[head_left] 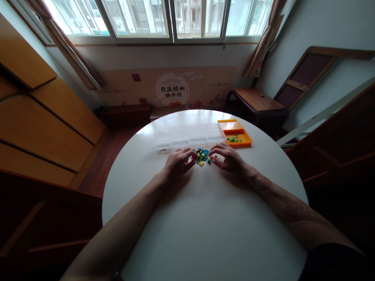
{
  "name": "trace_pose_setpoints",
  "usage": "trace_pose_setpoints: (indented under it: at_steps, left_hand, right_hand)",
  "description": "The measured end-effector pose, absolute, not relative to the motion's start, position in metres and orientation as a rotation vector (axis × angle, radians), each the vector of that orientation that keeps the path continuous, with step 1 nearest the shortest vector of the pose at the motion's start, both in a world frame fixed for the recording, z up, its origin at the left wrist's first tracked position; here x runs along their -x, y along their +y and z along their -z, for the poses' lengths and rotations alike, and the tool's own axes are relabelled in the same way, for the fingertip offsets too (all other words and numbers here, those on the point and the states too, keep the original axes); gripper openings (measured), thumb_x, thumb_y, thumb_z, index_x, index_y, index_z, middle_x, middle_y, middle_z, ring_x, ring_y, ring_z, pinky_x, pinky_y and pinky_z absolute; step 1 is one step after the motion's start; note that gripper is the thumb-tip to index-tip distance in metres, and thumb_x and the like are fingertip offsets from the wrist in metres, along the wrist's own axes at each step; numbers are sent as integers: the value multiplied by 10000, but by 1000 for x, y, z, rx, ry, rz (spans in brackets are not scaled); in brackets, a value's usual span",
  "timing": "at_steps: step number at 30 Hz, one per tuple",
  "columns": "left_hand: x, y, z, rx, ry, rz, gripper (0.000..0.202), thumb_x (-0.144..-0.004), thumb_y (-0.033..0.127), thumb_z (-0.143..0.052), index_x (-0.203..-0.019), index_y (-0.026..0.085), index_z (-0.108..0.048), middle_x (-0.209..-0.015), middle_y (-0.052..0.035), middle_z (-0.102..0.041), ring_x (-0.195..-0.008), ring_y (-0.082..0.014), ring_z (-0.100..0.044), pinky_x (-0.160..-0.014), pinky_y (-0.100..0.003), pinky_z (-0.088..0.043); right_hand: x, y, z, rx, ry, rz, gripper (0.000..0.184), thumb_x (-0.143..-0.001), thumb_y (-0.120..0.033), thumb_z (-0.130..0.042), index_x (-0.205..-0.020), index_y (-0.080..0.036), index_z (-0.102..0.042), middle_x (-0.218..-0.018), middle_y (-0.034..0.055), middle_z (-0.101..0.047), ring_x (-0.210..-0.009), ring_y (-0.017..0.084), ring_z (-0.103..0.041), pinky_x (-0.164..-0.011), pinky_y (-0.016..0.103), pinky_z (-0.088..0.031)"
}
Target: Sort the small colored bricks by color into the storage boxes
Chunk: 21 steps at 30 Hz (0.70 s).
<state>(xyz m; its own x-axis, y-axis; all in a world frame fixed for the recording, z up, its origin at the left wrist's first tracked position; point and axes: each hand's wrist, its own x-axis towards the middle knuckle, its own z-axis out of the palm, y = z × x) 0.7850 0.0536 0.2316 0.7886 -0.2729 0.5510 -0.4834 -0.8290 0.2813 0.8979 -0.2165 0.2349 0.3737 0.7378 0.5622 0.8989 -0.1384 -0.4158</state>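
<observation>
A small heap of tiny coloured pieces (pixel 202 155), green, blue and yellow, lies on the round white table (pixel 205 226). My left hand (pixel 178 162) rests palm down at the heap's left side, fingers curled with the tips touching the pieces. My right hand (pixel 229 157) sits at the heap's right side, fingers bent and pinched towards the pieces. What either hand's fingertips hold is too small to make out. Just behind the heap stands a clear plastic compartment box (pixel 189 137).
An orange tray (pixel 236 134) with a few green pieces sits right of the clear box. Beyond the table are a dark wooden bench (pixel 254 100), a low dark box (pixel 126 114) and the window wall. Wooden panels stand left, dark wooden furniture right.
</observation>
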Motion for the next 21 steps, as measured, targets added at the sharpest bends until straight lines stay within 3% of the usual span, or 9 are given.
trace_pose_setpoints:
  at_steps: [4, 9, 15, 21]
  left_hand:
    - [-784, 53, -229, -2509, -520, -661, 83, -1039, 267, -659, -1035, 237, -737, -911, -9, -795, -716, -149, -703, -748, -279, -538]
    - [-786, 52, -225, -2488, -522, -691, 48, -1056, 261, -671, -1078, 240, -708, -988, -12, -817, -808, -160, -744, -777, -268, -541]
    - [-786, 47, -226, -2517, -591, -688, 95, -1075, 314, -670, -1039, 242, -722, -867, 6, -776, -704, -146, -686, -725, -268, -511]
    - [-785, 43, -230, -2465, -625, -688, 134, -1079, 317, -684, -1007, 250, -775, -965, -1, -820, -748, -135, -720, -790, -273, -550]
  right_hand:
    - [-891, -214, -238, 1910, -1433, 263, 95, -1028, -236, -701, -1085, -279, -763, -1085, 61, -789, -1025, 273, -717, -951, 460, -591]
    - [-885, -210, -240, 1900, -1459, 242, 85, -1033, -239, -697, -1085, -277, -752, -1081, 54, -799, -1019, 271, -727, -941, 449, -581]
    - [-887, -210, -236, 1904, -1452, 233, 77, -1028, -259, -715, -1091, -279, -754, -1080, 55, -806, -1016, 268, -726, -952, 450, -576]
    - [-890, -207, -231, 1889, -1477, 230, 45, -1040, -297, -730, -1068, -273, -755, -1073, 58, -807, -994, 259, -729, -936, 430, -575]
